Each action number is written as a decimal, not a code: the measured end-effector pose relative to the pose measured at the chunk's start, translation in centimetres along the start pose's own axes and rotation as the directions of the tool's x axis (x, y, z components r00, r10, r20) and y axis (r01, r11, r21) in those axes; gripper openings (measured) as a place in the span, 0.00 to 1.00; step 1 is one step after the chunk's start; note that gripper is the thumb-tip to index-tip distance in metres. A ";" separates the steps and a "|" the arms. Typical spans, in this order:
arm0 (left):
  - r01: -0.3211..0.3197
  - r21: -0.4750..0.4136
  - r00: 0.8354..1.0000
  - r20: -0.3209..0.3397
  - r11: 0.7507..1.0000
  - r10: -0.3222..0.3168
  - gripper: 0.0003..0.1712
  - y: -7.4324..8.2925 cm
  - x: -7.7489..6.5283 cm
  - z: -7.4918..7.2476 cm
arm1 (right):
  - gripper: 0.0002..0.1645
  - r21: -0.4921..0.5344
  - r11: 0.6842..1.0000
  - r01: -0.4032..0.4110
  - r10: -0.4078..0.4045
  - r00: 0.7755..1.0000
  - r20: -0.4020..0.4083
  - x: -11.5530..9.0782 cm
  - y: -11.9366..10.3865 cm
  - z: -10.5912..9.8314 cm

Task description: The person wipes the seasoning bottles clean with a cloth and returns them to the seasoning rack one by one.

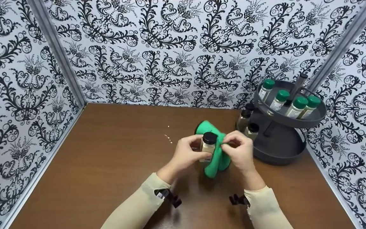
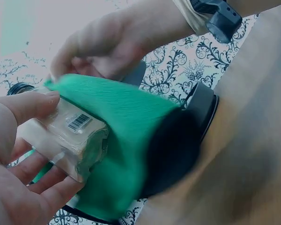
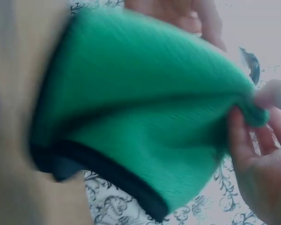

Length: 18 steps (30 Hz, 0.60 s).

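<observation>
My left hand [image 1: 186, 152] grips a square-sided spice jar [image 1: 207, 148] with a black cap, its contents pale beige. A barcode label shows on the jar [image 2: 68, 126] in the left wrist view. My right hand [image 1: 240, 149] pinches a green cloth [image 1: 214, 163] with dark edging, bunched at the fingertips. The cloth [image 3: 145, 93] hangs in folds and fills much of the right wrist view. It is right beside the jar, overlapping it in the left wrist view.
A dark two-tier turntable rack [image 1: 276, 156] stands at the right. Several green-capped jars [image 1: 280, 100] are on its upper tier. Black-capped jars [image 1: 244, 120] stand at its left side. Small pale crumbs [image 1: 169, 138] lie on the brown table [image 1: 113, 152]. Patterned walls [image 1: 170, 57] enclose the table.
</observation>
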<state>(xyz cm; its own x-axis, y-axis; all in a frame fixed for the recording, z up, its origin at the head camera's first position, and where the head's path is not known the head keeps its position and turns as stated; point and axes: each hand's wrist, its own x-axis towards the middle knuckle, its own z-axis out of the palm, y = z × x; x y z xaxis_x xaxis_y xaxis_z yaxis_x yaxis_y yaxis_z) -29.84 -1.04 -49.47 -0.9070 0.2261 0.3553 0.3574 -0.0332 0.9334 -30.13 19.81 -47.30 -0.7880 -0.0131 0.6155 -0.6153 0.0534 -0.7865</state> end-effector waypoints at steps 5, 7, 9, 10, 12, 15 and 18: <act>-0.027 0.001 0.999 -0.031 1.000 0.027 0.30 0.2 -0.1 0.1 | 0.12 0.100 0.991 -0.087 0.090 0.996 -0.023 0.1 -0.2 0.2; -0.045 0.005 0.998 -0.044 0.999 0.045 0.31 0.2 -0.2 0.1 | 0.14 0.114 0.976 -0.185 0.184 0.983 0.017 0.1 0.1 0.3; -0.061 0.011 0.997 -0.055 0.998 0.061 0.31 0.1 -0.2 0.0 | 0.15 0.129 0.960 -0.250 0.243 0.968 0.067 0.1 0.3 0.3; -0.068 0.018 0.996 -0.060 0.998 0.069 0.31 0.0 -0.2 0.0 | 0.15 0.128 0.953 -0.273 0.263 0.961 0.088 0.1 0.4 0.3; -0.079 0.025 0.995 -0.066 0.997 0.081 0.32 0.0 -0.1 -0.1 | 0.15 0.105 0.952 -0.286 0.274 0.954 0.118 0.1 0.6 0.2; -0.088 0.031 0.993 -0.074 0.996 0.090 0.32 0.0 -0.1 -0.2 | 0.14 0.059 0.957 -0.283 0.273 0.952 0.139 0.1 0.8 0.1; -0.090 0.028 0.993 -0.075 0.996 0.092 0.32 -0.1 0.0 -0.3 | 0.14 -0.016 0.959 -0.282 0.282 0.949 0.141 0.2 0.9 0.0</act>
<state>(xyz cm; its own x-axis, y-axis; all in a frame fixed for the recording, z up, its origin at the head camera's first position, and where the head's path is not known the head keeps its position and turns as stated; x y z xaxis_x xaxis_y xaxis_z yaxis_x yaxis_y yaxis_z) -29.92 -1.32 -49.51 -0.8844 0.1483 0.4425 0.4437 -0.0263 0.8958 -30.87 19.85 -47.90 -0.9243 -0.1379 0.3558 -0.3674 0.0706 -0.9274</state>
